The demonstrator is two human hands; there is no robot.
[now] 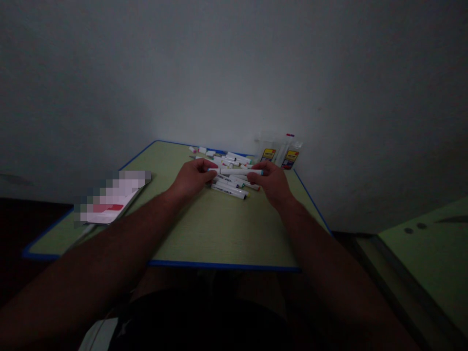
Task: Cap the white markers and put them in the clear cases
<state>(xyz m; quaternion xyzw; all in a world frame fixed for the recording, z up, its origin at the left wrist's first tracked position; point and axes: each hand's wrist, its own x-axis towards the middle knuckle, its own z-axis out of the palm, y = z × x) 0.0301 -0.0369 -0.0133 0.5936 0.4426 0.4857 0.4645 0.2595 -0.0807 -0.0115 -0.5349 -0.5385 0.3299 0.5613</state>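
A white marker (237, 171) with teal ends is held level above the green table (204, 234). My left hand (192, 178) pinches its left end and my right hand (272, 183) pinches its right end. Under and behind the marker lies a loose pile of white markers (230, 187) with coloured caps, some reaching toward the far edge (234, 157).
Clear plastic marker packets with yellow labels (280, 153) lean against the wall at the table's far right corner. A booklet or paper (109, 200) lies at the left side of the table. A second green table (431, 243) stands at the right.
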